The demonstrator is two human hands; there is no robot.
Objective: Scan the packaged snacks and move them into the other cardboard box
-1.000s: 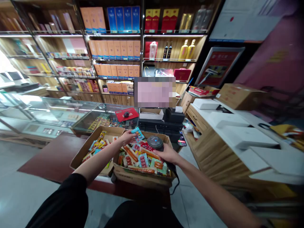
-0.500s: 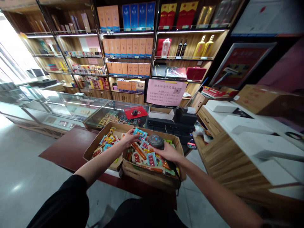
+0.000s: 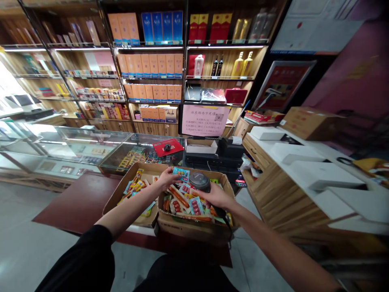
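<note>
My left hand [image 3: 169, 179] is closed on a small blue snack packet [image 3: 181, 174], held over the far edge of the right cardboard box [image 3: 191, 228]. In my right hand [image 3: 218, 195] is a black handheld barcode scanner [image 3: 199, 181], its rounded head beside the packet and its cable hanging down over the box's front right. Packaged sausages [image 3: 196, 206] and other wrapped snacks fill the right box. The left cardboard box [image 3: 117, 194] holds fewer packets, partly hidden by my left forearm.
Both boxes stand on a dark red table [image 3: 69, 202]. Behind are a glass display counter [image 3: 115, 152], a red sheet with a black mouse [image 3: 167, 147], and a monitor bearing a pink sign [image 3: 205, 120]. White boxes [image 3: 325, 174] lie on the right-hand counter.
The view has turned slightly to the right. Both hands keep their hold, and the packet and scanner stay close together above the right box.
</note>
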